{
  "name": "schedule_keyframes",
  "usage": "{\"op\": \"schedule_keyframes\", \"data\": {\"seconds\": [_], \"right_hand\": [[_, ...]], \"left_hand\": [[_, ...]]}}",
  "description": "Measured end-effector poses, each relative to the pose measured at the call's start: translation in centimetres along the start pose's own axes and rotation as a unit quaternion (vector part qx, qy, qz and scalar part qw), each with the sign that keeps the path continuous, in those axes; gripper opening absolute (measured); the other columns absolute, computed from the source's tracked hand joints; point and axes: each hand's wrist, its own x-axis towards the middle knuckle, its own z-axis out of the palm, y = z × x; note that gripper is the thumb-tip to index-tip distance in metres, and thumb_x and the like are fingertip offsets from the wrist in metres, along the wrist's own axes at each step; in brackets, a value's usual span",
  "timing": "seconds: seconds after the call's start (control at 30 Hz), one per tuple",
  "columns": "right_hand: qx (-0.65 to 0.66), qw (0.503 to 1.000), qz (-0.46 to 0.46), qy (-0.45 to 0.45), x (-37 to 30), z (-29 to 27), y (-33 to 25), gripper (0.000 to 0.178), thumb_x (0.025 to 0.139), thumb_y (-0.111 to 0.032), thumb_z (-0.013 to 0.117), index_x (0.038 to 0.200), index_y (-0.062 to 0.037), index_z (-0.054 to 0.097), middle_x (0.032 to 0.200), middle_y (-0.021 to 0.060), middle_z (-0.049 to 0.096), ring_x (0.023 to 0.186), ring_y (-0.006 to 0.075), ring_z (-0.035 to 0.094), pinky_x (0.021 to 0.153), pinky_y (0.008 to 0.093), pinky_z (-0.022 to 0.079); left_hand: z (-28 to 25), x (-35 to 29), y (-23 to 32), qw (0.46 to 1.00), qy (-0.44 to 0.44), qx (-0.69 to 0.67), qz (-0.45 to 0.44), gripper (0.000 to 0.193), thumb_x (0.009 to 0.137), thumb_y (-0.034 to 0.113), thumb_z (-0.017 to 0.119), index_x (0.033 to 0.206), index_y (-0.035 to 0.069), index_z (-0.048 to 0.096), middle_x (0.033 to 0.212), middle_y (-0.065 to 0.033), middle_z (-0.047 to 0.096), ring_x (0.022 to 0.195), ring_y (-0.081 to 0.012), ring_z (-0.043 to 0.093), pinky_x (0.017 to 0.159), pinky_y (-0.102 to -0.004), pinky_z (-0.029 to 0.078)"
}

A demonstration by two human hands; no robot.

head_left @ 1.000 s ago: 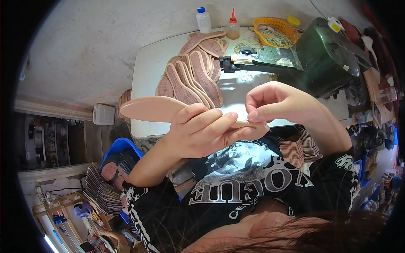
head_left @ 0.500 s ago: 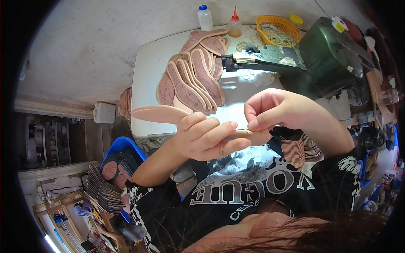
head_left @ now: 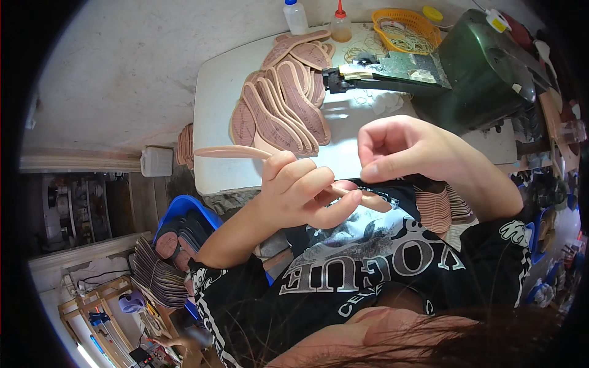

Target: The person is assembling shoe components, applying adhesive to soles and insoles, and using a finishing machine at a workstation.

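From the head camera, the left hand (head_left: 304, 193) is closed around a pale pink insole (head_left: 236, 152), fingers curled over its middle and rear part. The insole is long, thin and flat, seen nearly edge-on, so it shows as a narrow strip with a rounded tip sticking out to the left of the left hand; its other end comes out on the hand's right, just under the right hand (head_left: 408, 150). Its colour is a plain, even beige-pink, and no pattern can be made out on the visible face.

The right hand is bunched narrow, fingertips pinched together right at the insole's near end; whether they actually grip it cannot be told.

Beyond both hands, on the white table (head_left: 211, 122), lies a fanned pile of similar insoles (head_left: 279, 107), brownish with pale rims. Further beyond the right hand stands a green sewing machine (head_left: 485, 67), and past it a yellow basket (head_left: 405, 27). Below the left hand, by the elbow, a blue bin (head_left: 184, 211) holds more soles.
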Motion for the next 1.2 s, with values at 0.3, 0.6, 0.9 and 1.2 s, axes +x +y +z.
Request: {"op": "schedule_keyframes", "data": {"seconds": [0.3,0.6,0.9,1.2], "right_hand": [[-0.186,0.96,-0.154,0.141,-2.8,1.2,2.3,0.023,0.083,-0.02,0.074,0.083,-0.0031,0.059,0.071,-0.0028,0.053,0.063,0.0032,0.042,0.052,0.0213,0.031],[-0.324,0.901,-0.203,0.204,-2.7,2.1,2.4,0.02,0.081,-0.015,0.075,0.077,-0.0022,0.06,0.068,0.0001,0.051,0.057,0.0063,0.039,0.049,0.0237,0.029],[-0.315,0.919,-0.17,0.167,-2.6,1.9,1.5,0.016,0.085,-0.012,0.069,0.077,-0.0022,0.059,0.072,0.0008,0.052,0.061,0.0071,0.043,0.052,0.0231,0.031],[0.111,0.992,-0.051,0.018,-0.3,-0.5,3.5,0.012,0.088,-0.009,0.065,0.082,-0.001,0.058,0.072,0.0006,0.058,0.067,0.0061,0.05,0.061,0.0217,0.038]], "left_hand": [[0.7,-0.2,0.3,0.999,-0.004,0.027,-0.018,0.035,0.084,0.03,0.072,0.108,0.04,0.049,0.088,0.0076,0.045,0.079,-0.0112,0.047,0.073,-0.0314,0.035],[1.1,0.1,0.5,0.999,-0.009,0.049,-0.016,0.033,0.085,0.025,0.069,0.108,0.039,0.05,0.087,0.007,0.044,0.079,-0.0116,0.046,0.074,-0.0322,0.034],[0.6,-0.1,0.5,0.999,-0.016,0.029,-0.014,0.037,0.083,0.024,0.069,0.111,0.038,0.05,0.088,0.0068,0.044,0.081,-0.0121,0.046,0.075,-0.0326,0.034],[0.2,-0.3,0.8,0.994,-0.068,-0.069,-0.047,0.061,0.059,0.022,0.082,0.114,0.028,0.056,0.093,-0.0006,0.043,0.081,-0.0196,0.046,0.07,-0.0371,0.032]]}}
